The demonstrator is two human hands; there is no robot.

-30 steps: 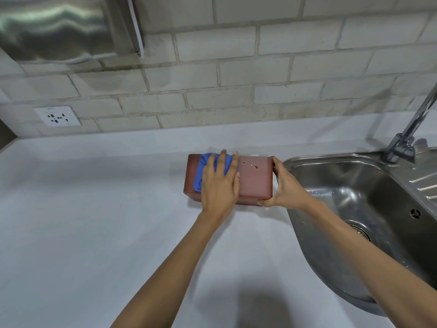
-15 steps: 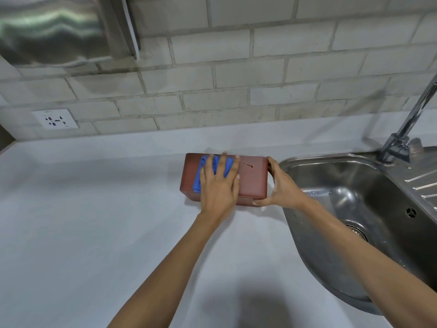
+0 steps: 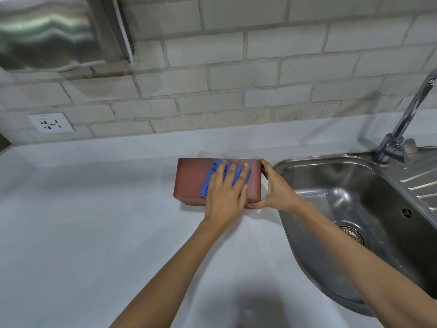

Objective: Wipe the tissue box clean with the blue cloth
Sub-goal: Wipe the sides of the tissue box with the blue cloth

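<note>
A reddish-brown tissue box (image 3: pixel 191 178) lies on the white counter, just left of the sink. The blue cloth (image 3: pixel 208 183) is spread over the right half of the box's top. My left hand (image 3: pixel 225 194) presses flat on the cloth, fingers pointing away from me, and covers most of it. At the box's right end my right hand (image 3: pixel 275 190) grips it, thumb at the near bottom corner and fingers over the far top edge.
A steel sink (image 3: pixel 354 209) with a drain sits right of the box, its tap (image 3: pixel 406 121) at the back right. A white wall socket (image 3: pixel 50 123) is on the tiled wall at the left. A shiny steel hood (image 3: pixel 47 31) hangs at the top left. White counter (image 3: pixel 82 233) surrounds the box.
My left hand has slid the blue cloth rightwards along the box top, from the left half towards the right end. The right hand keeps its hold on the box's right end.
</note>
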